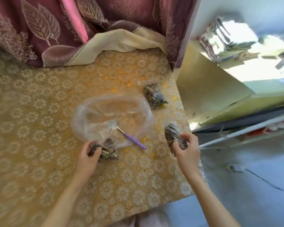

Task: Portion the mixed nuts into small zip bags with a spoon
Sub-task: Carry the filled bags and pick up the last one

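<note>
A large clear plastic bag (111, 115) lies open and nearly empty in the middle of the table. A spoon with a purple handle (134, 140) rests on it, bowl toward the bag's centre. My left hand (88, 159) grips a small zip bag filled with mixed nuts (107, 153) just in front of the large bag. My right hand (186, 151) holds another filled small bag (172, 133) near the table's right edge. A third filled small bag (154, 95) lies alone at the back right.
The table wears a yellow floral cloth (39, 128). A maroon leaf-patterned curtain (47, 30) with a cream lining hangs over its far side. The table's right edge (189, 145) drops to a pale blue floor with a cable on it.
</note>
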